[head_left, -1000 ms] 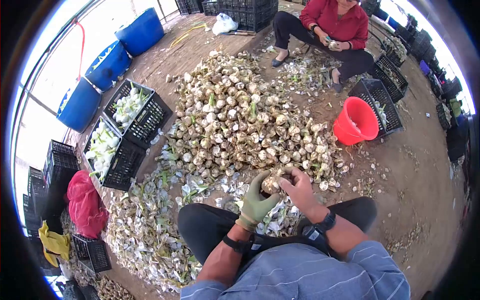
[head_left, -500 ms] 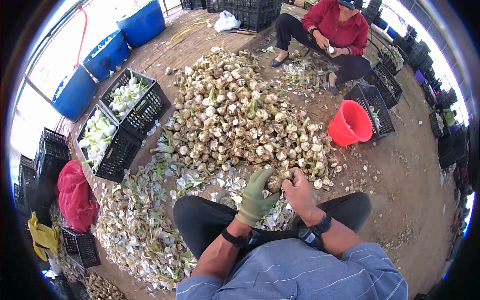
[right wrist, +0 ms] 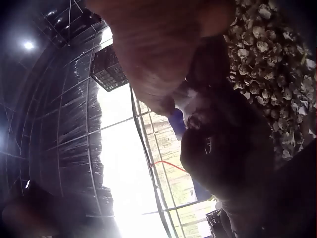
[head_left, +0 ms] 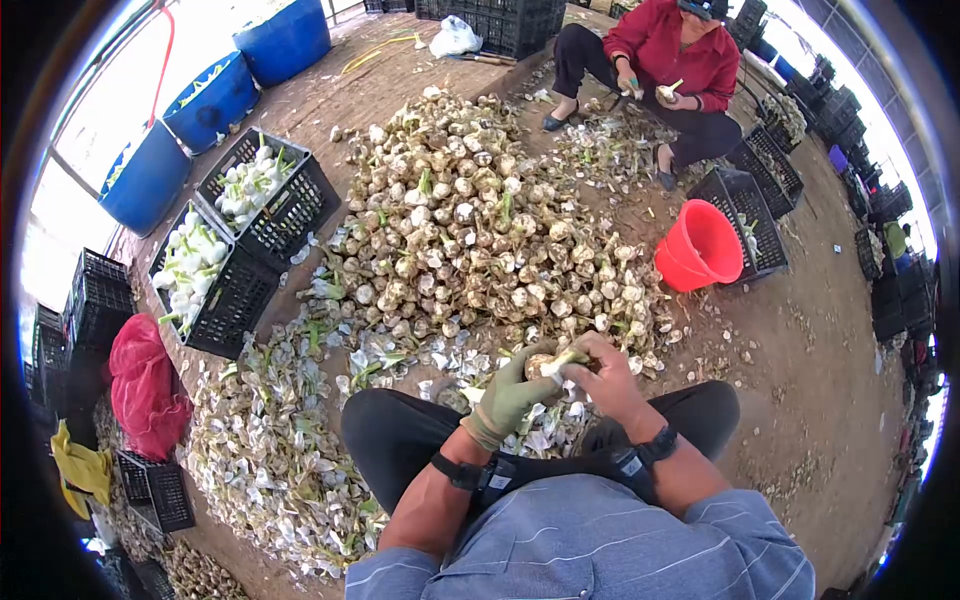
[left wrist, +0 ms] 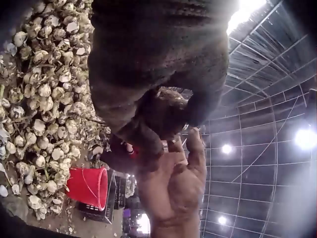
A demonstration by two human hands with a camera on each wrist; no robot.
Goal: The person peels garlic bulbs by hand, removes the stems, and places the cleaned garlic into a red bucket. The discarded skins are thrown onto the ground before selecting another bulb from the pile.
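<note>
My left hand [head_left: 510, 398], in a green glove, holds a garlic bulb [head_left: 538, 367] above my lap. Bare fingers of my right hand [head_left: 610, 382] pinch the bulb's pale stem end [head_left: 563, 364], close against the glove. In the left wrist view, the dark glove [left wrist: 158, 54] curls around the bulb, and the right hand [left wrist: 171, 191] meets it from below. Much of the bulb is hidden by fingers, and the right wrist view is too dark for detail. Just beyond both hands lies a large heap of garlic bulbs [head_left: 470, 240].
Peeled skins [head_left: 290, 470] cover the ground at left. Two black crates [head_left: 285, 225] hold whitish trimmed garlic, with blue tubs [head_left: 150, 185] behind. A red bucket [head_left: 685, 250] stands right of the heap. Across from me a seated person [head_left: 665, 60] handles garlic.
The bulb has turned between my hands, so its pale stem end now shows under the right fingers. Across the heap, the other person's hands have moved apart. The view has shifted slightly.
</note>
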